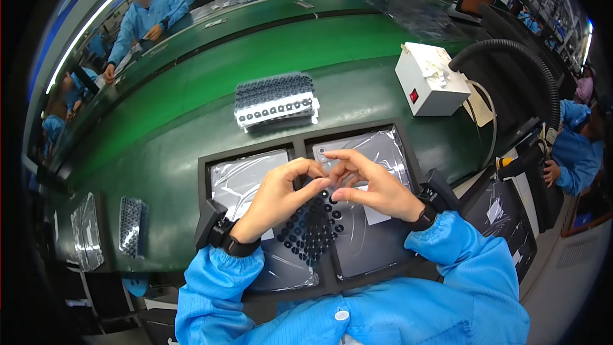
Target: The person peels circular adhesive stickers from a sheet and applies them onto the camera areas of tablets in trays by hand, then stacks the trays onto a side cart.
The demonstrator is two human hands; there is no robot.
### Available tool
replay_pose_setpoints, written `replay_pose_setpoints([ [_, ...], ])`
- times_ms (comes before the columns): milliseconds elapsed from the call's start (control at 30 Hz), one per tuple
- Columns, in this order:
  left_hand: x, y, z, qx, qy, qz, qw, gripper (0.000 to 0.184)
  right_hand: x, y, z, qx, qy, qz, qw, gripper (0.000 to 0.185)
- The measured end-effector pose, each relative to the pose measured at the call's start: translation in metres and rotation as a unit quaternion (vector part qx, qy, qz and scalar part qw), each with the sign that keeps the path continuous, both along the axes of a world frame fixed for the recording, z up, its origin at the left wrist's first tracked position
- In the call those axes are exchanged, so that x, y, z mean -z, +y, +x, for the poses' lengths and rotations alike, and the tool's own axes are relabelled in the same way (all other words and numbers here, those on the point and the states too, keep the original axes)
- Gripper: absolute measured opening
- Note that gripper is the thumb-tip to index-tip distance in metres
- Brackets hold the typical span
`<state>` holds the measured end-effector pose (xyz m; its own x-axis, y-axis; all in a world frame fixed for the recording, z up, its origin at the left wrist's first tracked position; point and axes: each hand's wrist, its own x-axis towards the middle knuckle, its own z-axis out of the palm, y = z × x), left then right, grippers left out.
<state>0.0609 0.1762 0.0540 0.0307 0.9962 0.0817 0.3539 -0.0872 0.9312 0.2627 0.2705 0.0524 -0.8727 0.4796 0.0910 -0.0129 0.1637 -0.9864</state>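
Note:
A clear sheet of black ring-shaped stickers (311, 230) hangs below my fingertips, over the middle bar of a dark tray (205, 182). My left hand (281, 195) pinches the sheet near its upper edge with thumb and forefinger. Close against it, my right hand (377, 185) has its fingers curled in towards the thumb at the same edge; what sits between those fingertips is too small to make out. Under my hands lie two flat grey tablet-like panels in clear film, the left panel (246, 176) and the right panel (364, 252).
Beyond the tray is a stack of sticker sheets (276, 99). A white box (431, 80) with a red switch stands right, beside a black hose (530, 57). Left lie a bubble-patterned pack (133, 227) and a film-wrapped item (87, 233). Co-workers in blue sit around the green conveyor (357, 35).

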Motion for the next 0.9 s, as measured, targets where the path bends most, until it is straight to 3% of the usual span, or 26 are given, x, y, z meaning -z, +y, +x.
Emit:
replay_pose_setpoints([
  [100, -0.009, -0.003, 0.0, 0.004, -0.073, -0.099, 0.992, 0.014, 0.001, -0.008, -0.004, 0.011, 0.021, -0.039, 0.999, 0.054],
  [233, -0.008, -0.009, 0.001, -0.03, -0.233, -0.086, 0.968, 0.015, 0.006, -0.009, -0.006, 0.024, 0.047, -0.057, 0.997, 0.046],
  [267, -0.006, -0.009, -0.003, -0.025, -0.205, -0.091, 0.974, 0.016, 0.004, -0.01, -0.006, 0.025, 0.048, -0.057, 0.997, 0.046],
  [500, -0.004, -0.008, 0.0, -0.022, -0.263, -0.102, 0.959, 0.015, -0.008, -0.007, -0.017, 0.077, 0.059, 0.122, 0.988, 0.029],
  [567, 0.001, -0.008, -0.003, -0.004, -0.318, -0.171, 0.933, 0.018, -0.007, -0.008, -0.014, 0.057, 0.045, 0.226, 0.971, 0.024],
  [633, 0.007, -0.008, -0.003, -0.002, -0.331, -0.187, 0.925, 0.02, -0.008, -0.01, -0.012, 0.062, 0.037, 0.252, 0.965, 0.021],
  [700, 0.012, -0.007, -0.001, 0.012, -0.344, -0.202, 0.917, 0.02, -0.004, -0.007, -0.009, 0.048, 0.053, 0.354, 0.933, 0.021],
  [900, 0.008, -0.009, 0.013, 0.002, -0.259, -0.196, 0.946, 0.017, 0.006, -0.015, 0.001, 0.101, 0.06, 0.374, 0.92, 0.021],
])
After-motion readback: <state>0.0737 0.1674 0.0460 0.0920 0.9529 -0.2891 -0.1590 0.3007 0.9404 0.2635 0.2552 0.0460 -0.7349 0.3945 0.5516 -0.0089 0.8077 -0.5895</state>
